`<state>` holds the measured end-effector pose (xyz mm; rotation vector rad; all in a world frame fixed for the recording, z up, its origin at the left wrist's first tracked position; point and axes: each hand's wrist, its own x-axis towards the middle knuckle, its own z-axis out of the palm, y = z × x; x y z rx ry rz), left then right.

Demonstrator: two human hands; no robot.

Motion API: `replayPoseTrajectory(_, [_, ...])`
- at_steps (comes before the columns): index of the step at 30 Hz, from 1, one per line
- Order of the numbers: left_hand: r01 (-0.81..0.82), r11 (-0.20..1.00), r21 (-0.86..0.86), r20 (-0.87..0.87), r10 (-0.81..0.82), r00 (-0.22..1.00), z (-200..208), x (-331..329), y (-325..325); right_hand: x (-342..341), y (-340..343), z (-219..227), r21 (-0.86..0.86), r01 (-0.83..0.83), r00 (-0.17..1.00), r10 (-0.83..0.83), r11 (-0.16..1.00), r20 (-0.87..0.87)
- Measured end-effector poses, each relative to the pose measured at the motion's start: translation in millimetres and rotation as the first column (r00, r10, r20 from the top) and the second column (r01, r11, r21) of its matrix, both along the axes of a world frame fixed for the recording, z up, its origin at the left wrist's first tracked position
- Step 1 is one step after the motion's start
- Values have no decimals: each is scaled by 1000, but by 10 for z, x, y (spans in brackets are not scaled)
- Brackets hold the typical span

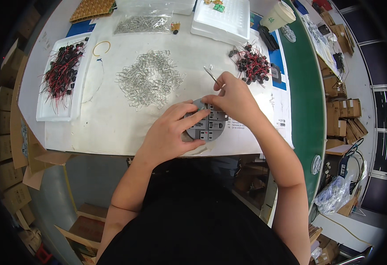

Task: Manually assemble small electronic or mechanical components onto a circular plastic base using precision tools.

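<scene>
At the table's near edge, a round grey plastic housing (215,125) with several dark slots and small compartments lies under my hands. My left hand (172,128) is closed round its left side, fingers over the top and thumb at the near edge. My right hand (234,98) is at the far right of the housing, thumb and forefinger pinched against its upper rim. A slim silver tool, which looks like tweezers (210,74), sticks out from the right hand toward the upper left. What the fingertips touch on the housing is partly hidden.
Loose bent metal clips (149,80) lie piled beyond my left hand, with a clear bag (144,24) of more behind. Black parts with red wires fill a white tray (76,104); another such pile (252,64) is at right. A white foam tray (222,31) and cup (278,17) stand behind.
</scene>
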<state>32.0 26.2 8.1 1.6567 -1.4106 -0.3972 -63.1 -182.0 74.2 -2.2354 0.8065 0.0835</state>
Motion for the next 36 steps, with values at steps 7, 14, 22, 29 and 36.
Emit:
replayPoseTrajectory(7, [-7, 999, 32, -1, 7, 1000, 22, -21, 13, -488, 13, -269, -260, -195, 897, 279, 946, 343])
replayPoseTrajectory(14, [16, 999, 49, -7, -16, 1000, 33, 3, -14, -693, 77, -522, -444, -155, 846, 350, 883, 402])
replayPoseTrajectory(22, [-97, 995, 5, -129, 96, 987, 58, -16, -64, -833, 243, -465, -481, 26, 834, 247, 876, 494])
replayPoseTrajectory(29, [-38, 981, 188, -14, 41, 999, 524, 40, -465, -909, 400, -688, -593, 50, 850, 278, 804, 448])
replayPoseTrajectory(36, [29, 969, 244, 200, -80, 976, 502, 47, -660, -893, 419, -681, -561, 77, 843, 246, 824, 478])
